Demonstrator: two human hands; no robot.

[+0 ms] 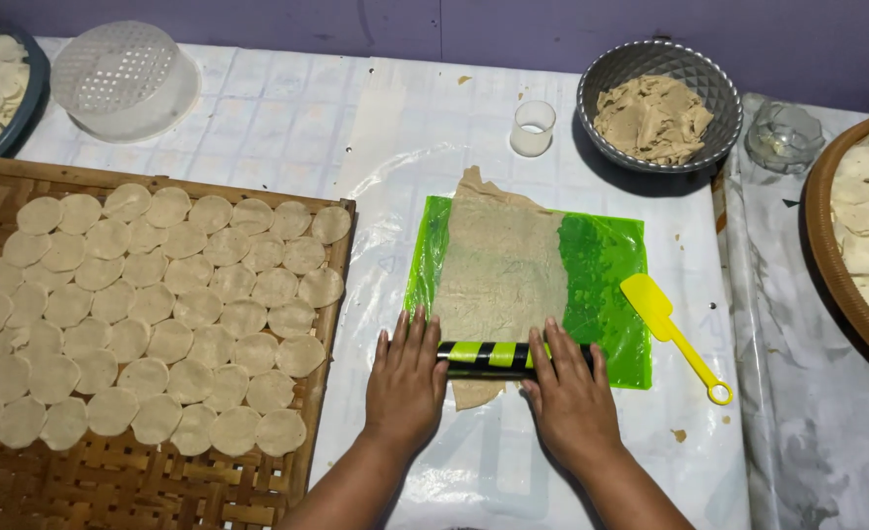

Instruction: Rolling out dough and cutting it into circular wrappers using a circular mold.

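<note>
Your rolling pin (484, 355), striped black and bright green, lies crosswise in front of you, its long axis running left to right, parallel to the table's near edge. It sits on the near end of the dough sheet (498, 270), which stretches away from you toward the far edge, long and thin, with a ragged far tip and a small tongue poking out on your side of the pin. Under the dough is a green plastic sheet (606, 265), spread near the middle of the table (434, 118).

Your left hand (405, 378) is flat on the pin's left end, palm down, fingers together and pointing away from you, wrist low. Your right hand (570, 393) mirrors it on the right end, fingers stretched forward over the pin and angled slightly inward. Neither hand is wrapped around anything: both are spread open, pressing on top of the pin, with its striped middle showing between them.

Just right of your right hand, a yellow spatula (668, 329) lies half on the green sheet, blade away from you, ring handle toward the near right. At the far edge stand a small white cup (533, 128) and a grey bowl (714, 98) of dough scraps. To your left, a woven bamboo tray (160, 491) carries rows of round dough discs (169, 304), overlapping.
</note>
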